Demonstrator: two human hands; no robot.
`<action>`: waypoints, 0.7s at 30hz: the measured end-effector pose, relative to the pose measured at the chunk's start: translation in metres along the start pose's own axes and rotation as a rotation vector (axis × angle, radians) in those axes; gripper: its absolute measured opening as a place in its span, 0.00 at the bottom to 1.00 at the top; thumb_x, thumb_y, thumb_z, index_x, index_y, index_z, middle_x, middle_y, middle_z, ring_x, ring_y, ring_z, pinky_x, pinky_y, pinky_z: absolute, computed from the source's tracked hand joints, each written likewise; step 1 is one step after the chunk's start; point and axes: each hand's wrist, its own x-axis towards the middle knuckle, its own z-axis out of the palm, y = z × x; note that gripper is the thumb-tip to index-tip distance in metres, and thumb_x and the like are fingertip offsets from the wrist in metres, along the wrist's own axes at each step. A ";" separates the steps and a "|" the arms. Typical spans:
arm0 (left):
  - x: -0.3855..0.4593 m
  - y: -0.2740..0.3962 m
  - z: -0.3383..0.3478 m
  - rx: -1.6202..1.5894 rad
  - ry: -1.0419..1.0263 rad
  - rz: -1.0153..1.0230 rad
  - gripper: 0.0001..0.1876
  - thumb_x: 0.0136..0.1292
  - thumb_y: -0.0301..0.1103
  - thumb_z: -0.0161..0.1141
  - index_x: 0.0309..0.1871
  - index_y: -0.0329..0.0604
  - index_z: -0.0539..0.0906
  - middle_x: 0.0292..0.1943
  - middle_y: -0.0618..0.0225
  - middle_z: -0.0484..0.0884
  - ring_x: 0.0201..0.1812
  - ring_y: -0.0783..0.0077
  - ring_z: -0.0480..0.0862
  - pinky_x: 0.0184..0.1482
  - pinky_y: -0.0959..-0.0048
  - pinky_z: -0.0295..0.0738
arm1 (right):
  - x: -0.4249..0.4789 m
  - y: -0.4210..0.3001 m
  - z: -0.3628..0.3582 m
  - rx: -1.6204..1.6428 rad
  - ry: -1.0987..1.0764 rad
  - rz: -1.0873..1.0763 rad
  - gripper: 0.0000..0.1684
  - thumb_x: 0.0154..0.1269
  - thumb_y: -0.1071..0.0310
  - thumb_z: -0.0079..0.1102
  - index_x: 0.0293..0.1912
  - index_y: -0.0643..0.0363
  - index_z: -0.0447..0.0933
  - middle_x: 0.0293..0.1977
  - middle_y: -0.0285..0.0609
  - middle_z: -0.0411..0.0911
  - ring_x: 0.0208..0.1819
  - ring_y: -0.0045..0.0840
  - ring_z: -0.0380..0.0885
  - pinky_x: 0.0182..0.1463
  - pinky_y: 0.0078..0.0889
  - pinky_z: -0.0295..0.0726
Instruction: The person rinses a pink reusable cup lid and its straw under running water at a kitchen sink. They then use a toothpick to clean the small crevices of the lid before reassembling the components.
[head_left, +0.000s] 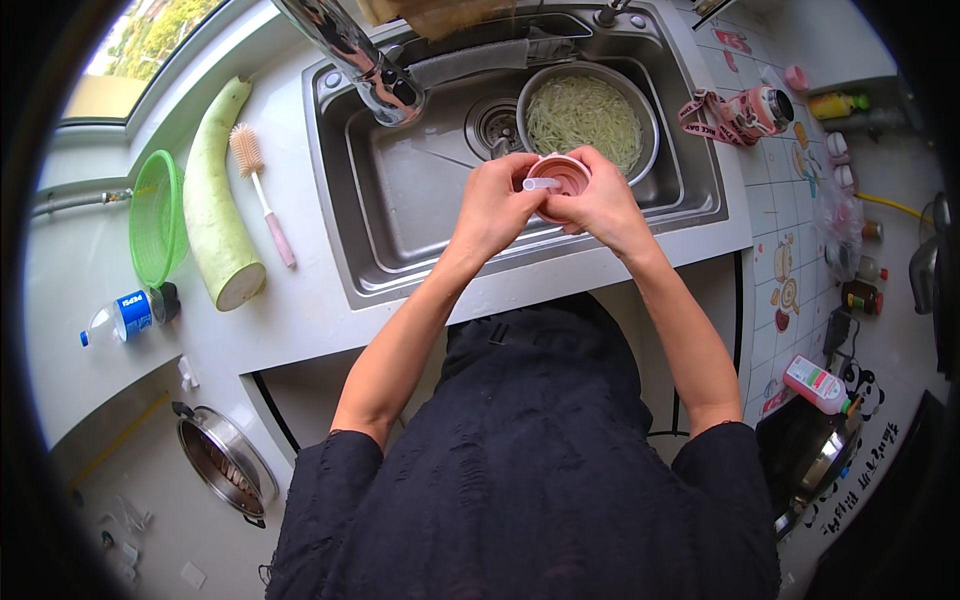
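Note:
Between my two hands, above the front edge of the sink, is a round pink bottle lid (571, 178) with its hollow inside turned up towards me. A short clear tube (541, 184), apparently a straw or spout, sticks out of it. My left hand (499, 196) grips the lid's left side, its thumb by the tube. My right hand (600, 199) holds the right side, thumb at the near rim. Behind my hands, a metal basin (654, 154) of pale green shreds in water stands in the stainless steel sink (405, 202). A pink insulated bottle (757, 111) with a strap lies to the right.
Left of the sink are a bottle brush (259, 187), a long pale green gourd (217, 202) with a cut end, a green plastic basket (154, 217) and a Pepsi bottle (127, 316). The chrome faucet (382, 86) overhangs the sink. A steel pot (229, 461) sits lower left.

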 end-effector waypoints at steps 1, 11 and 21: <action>-0.001 0.003 -0.001 -0.007 0.000 -0.002 0.20 0.57 0.26 0.61 0.53 0.26 0.80 0.42 0.57 0.86 0.43 0.73 0.84 0.48 0.74 0.79 | 0.000 0.000 0.000 0.002 -0.006 0.003 0.28 0.44 0.66 0.74 0.43 0.68 0.72 0.35 0.47 0.80 0.30 0.23 0.82 0.25 0.25 0.84; 0.011 0.002 -0.016 0.166 -0.163 0.014 0.15 0.57 0.28 0.65 0.45 0.27 0.83 0.34 0.61 0.86 0.38 0.77 0.84 0.42 0.76 0.78 | -0.004 -0.001 0.003 -0.062 -0.030 -0.046 0.27 0.45 0.64 0.74 0.43 0.67 0.73 0.35 0.48 0.82 0.31 0.28 0.84 0.30 0.28 0.83; 0.009 -0.011 0.000 -0.229 0.076 -0.072 0.16 0.53 0.24 0.67 0.45 0.26 0.82 0.36 0.59 0.87 0.37 0.73 0.85 0.41 0.75 0.81 | -0.006 0.001 0.011 -0.171 0.080 -0.154 0.26 0.49 0.66 0.70 0.47 0.66 0.72 0.39 0.51 0.81 0.31 0.32 0.84 0.33 0.30 0.83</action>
